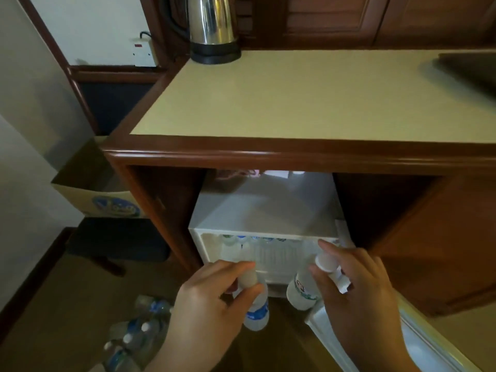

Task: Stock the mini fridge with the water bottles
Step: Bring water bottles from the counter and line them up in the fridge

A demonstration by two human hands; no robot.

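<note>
The water bottles in hand are two — a blue-labelled bottle hanging from the left hand and a green-labelled bottle hanging from the right hand. Each hand is closed around its bottle's neck just under the white cap, so both bottles hang upright, long axis near vertical, bases pointing at the floor.

Both sit just outside the front edge of the mini fridge, whose door stands open at lower right. The opening lies straight ahead of the hands and slightly above the bottle bases — so the coming move is, as I judge it, a forward push with a small lift over the front lip. A row of bottles already stands at the back of the upper shelf, leaving room in front.

The right hand reaches a little further in, its fingertip near the fridge's upper right corner; the left hand trails slightly. More loose bottles lie on the floor to the left, well apart from the fridge.
</note>
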